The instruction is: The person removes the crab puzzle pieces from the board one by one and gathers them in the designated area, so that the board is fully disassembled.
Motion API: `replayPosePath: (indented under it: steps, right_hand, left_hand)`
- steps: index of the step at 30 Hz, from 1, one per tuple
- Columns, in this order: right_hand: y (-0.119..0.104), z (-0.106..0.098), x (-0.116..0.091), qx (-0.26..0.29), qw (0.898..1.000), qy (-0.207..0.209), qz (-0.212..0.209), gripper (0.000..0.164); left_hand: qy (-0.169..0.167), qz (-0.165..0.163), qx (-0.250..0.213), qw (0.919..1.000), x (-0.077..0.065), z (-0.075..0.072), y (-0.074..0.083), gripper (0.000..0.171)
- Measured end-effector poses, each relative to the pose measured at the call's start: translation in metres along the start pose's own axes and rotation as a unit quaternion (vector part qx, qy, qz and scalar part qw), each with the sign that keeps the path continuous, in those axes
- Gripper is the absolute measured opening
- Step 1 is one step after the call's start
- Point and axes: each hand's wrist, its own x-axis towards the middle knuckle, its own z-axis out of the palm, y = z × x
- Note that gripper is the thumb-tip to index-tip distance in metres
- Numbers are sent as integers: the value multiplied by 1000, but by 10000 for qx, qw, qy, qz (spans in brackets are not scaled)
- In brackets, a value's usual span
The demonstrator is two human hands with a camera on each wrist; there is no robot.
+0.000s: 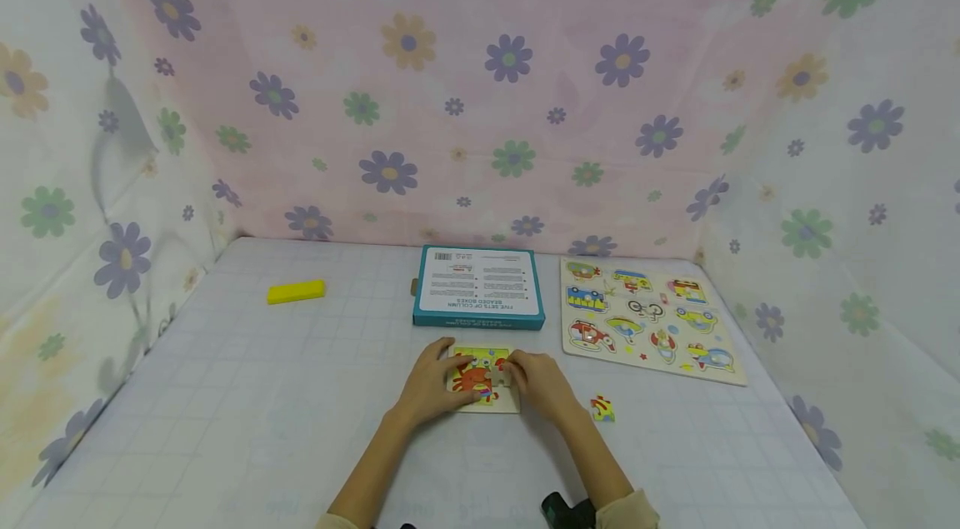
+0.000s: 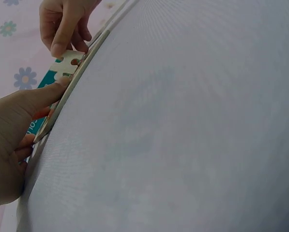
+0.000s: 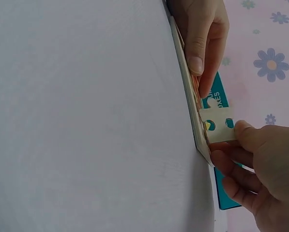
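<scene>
A small jigsaw puzzle board (image 1: 506,406) with a red crab picture lies on the table in front of me. My left hand (image 1: 430,381) holds its left side, thumb and fingertips resting over the picture and other fingers at the edge. My right hand (image 1: 542,381) pinches a puzzle piece (image 3: 219,126) between thumb and fingers at the board's right part. That piece stands tilted up, its plain pale back showing in both wrist views, its lower edge at the board. Another puzzle piece (image 1: 603,408), yellow and red, lies on the table to the right of the right hand.
Behind the puzzle board lies a teal box (image 1: 478,283) with printed text. A wooden vehicle puzzle (image 1: 630,357) lies at the back right, and a yellow block (image 1: 296,291) at the back left. A dark object (image 1: 566,512) sits by the right sleeve. Flowered cloth surrounds the table.
</scene>
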Motion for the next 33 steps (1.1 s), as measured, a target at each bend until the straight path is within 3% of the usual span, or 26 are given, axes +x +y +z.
replayPosePath:
  steps: [4, 10, 19, 28, 33]
  right_hand:
    - [2, 2, -3, 298, 9992, 200, 179, 6]
    - [3, 2, -7, 1291, 9889, 615, 391, 9]
    - [11, 0, -11, 2348, 9699, 248, 590, 14]
    - [17, -9, -18, 2621, 9616, -292, 758, 18]
    - [15, -11, -18, 2052, 9769, -327, 492, 15]
  left_hand:
    - [16, 28, 39, 10000, 0, 0, 0, 57]
    - [3, -10, 38, 10000, 0, 0, 0, 58]
    - [-49, -35, 29, 10000, 1, 1, -1, 58]
    - [-21, -9, 77, 10000, 0, -1, 2, 58]
    - [-54, -68, 48, 10000, 0, -1, 2, 58]
